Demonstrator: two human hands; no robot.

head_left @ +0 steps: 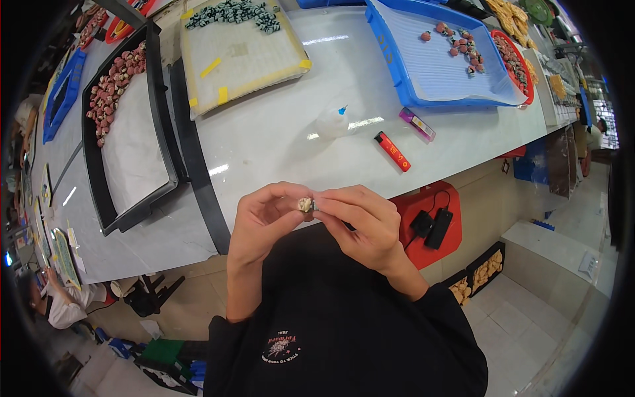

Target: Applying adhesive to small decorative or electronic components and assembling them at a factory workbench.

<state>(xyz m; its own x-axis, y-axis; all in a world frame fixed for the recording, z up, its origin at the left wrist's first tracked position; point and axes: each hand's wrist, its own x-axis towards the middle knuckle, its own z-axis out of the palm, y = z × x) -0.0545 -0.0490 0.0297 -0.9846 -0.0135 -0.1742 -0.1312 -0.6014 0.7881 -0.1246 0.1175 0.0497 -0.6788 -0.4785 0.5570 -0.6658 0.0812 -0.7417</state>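
Observation:
Near the table's front edge, a small cream-and-dark piece [305, 205] is held between my two hands. My left hand [261, 218] is closed round its left side with thumb and fingertips. From the right, my right hand [362, 221] pinches the piece's dark end between thumb and fingers. The fingers cover much of it, so its exact kind is unclear. Beyond my hands stands a whitish, see-through bottle [333, 126] with a blue tip. Right of it lie a red lighter [393, 152] and a purple, lighter-like object [417, 124].
At the left is a black tray [173, 155] with small round red pieces [112, 86]. A tape-edged board [251, 79] carries dark green pieces [235, 14]. The blue tray [400, 79] at far right holds reddish pieces [467, 49]. Below the table stands a red stool [430, 248].

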